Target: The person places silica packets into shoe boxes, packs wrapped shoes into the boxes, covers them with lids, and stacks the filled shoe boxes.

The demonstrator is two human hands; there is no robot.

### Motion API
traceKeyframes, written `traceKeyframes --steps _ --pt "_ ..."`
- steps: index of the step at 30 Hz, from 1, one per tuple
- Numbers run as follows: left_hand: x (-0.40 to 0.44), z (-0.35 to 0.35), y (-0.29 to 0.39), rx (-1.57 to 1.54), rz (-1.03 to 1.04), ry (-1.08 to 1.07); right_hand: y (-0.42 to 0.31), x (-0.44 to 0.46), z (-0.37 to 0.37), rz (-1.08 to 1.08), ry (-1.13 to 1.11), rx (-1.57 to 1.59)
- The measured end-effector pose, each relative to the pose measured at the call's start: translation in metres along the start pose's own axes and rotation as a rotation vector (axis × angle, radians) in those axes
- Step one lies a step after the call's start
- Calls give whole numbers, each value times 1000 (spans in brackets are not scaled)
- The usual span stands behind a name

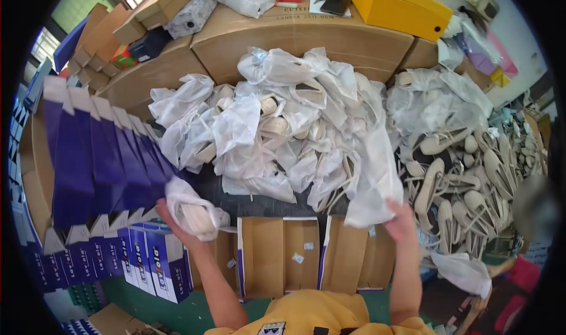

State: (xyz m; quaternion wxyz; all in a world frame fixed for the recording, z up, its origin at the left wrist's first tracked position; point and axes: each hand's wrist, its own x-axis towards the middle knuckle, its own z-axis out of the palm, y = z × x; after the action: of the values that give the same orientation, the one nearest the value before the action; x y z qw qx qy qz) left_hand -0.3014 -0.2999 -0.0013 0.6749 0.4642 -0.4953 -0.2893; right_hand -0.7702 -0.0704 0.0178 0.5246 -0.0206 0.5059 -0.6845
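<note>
My left hand (171, 218) is closed round a shoe in a white bag (193, 210), held above the near left side of the dark tabletop (253, 203). My right hand (401, 218) pinches the lower edge of a long white bag (376, 187), which stretches up along the right side of the pile; what is inside it I cannot make out. Between and beyond my hands lies a heap of bagged woven shoes (277, 126). Open cardboard shoe boxes (263, 255) stand in a row before my body, with small white packets (298, 258) in them.
Purple shoe boxes (106, 152) lean in a row on the left, above stacked labelled boxes (168, 264). Unbagged beige shoes (432, 185) are piled at right. Large cartons (300, 43) and a yellow box (398, 8) border the back. A co-worker's hand (480, 304) holds a white bag at lower right.
</note>
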Motion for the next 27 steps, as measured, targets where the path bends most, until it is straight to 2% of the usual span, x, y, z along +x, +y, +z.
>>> traceKeyframes --steps 1,2,3,4,5,7,9,10,11,12,13,14,15,16,17,18,20,21,23,24,25,26,27 --pt "-5 0 16 -331 -238 -79 20 -29 1 -115 -89 -46" --pt "-10 -1 29 -663 -474 -157 45 -42 -3 -120 -84 -52" --pt "-14 -7 37 -1000 -701 -237 72 -45 -8 -48 -56 196" --pt "-27 -22 14 -1013 -702 -238 89 -52 -7 28 -28 444" --pt "-47 -41 -34 -1189 -704 -465 93 -70 9 19 -27 441" --pt "-82 -64 -42 -1355 -707 -698 88 -116 65 -402 -95 -372" --pt "-135 -41 24 -674 -1071 -619 93 -128 68 -601 -140 -779" --pt "-154 -32 42 -320 -1207 -562 103 -122 49 -243 -276 -691" --pt "-181 -42 41 -34 -928 -780 108 -119 37 109 -396 -589" --pt "-205 -44 38 234 -626 -980 118 -122 46 132 -440 -894" --pt "-213 -25 67 548 -614 -1020 134 -129 63 168 -457 -1202" --pt "-216 -5 94 855 -574 -1050 183 -119 62 -133 -401 -1537" --pt "-236 -4 71 787 -542 -1109 234 -109 54 -435 -318 -1860" --pt "-254 -8 45 724 -514 -1162 253 -110 51 -583 -236 -1707" --pt "-241 -4 49 671 -452 -1279 256 -102 47 -736 -164 -1553" --pt "-219 -2 53 619 -392 -1387 231 -93 42 -737 -124 -1563" --pt "-184 7 22 565 -192 -1137 138 -68 38 -315 -223 -1465" --pt "-164 23 1 487 -267 -907 103 -19 10 -529 -286 -1440" --pt "-130 70 -50 456 -470 -462 16 76 -28 -676 120 -1435" --pt "-115 97 -77 468 -587 -230 -44 106 -21 -576 335 -1311" --pt "-99 118 -121 380 -759 -121 -79 164 -46 -904 519 -1313" --pt "-94 125 -174 215 -1011 -147 -115 208 -65 -1103 703 -1361" --pt "-94 127 -220 57 -1218 -179 -148 240 -73 -1035 858 -1324"
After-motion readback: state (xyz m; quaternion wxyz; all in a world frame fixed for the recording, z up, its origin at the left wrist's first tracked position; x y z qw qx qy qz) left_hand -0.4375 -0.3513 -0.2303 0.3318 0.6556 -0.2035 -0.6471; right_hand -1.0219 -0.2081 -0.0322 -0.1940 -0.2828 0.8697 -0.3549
